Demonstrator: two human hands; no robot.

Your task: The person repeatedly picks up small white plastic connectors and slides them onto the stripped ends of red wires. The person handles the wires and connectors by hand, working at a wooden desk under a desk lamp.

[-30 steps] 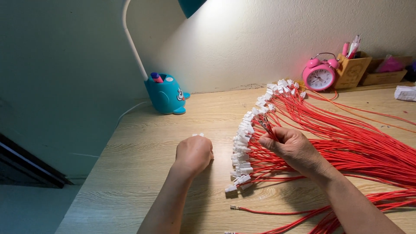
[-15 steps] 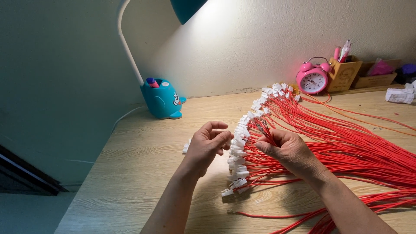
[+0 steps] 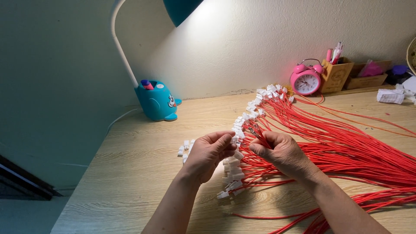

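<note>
Red wires (image 3: 346,147) with white plugs (image 3: 236,167) fan across a lamplit wooden desk (image 3: 130,173); the right hand (image 3: 281,152) pinches a wire end, the left hand (image 3: 208,154), raised a second ago, pinches a plug.

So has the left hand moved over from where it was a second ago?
Yes. The left hand went right across the desk, away from the blue lamp base, up to the white connectors.

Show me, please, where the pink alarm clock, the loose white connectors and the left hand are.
pink alarm clock (image 3: 306,81), head view, on its dial.
loose white connectors (image 3: 185,147), head view, mid-pile on the desk.
left hand (image 3: 209,152), head view, on its back.
</note>
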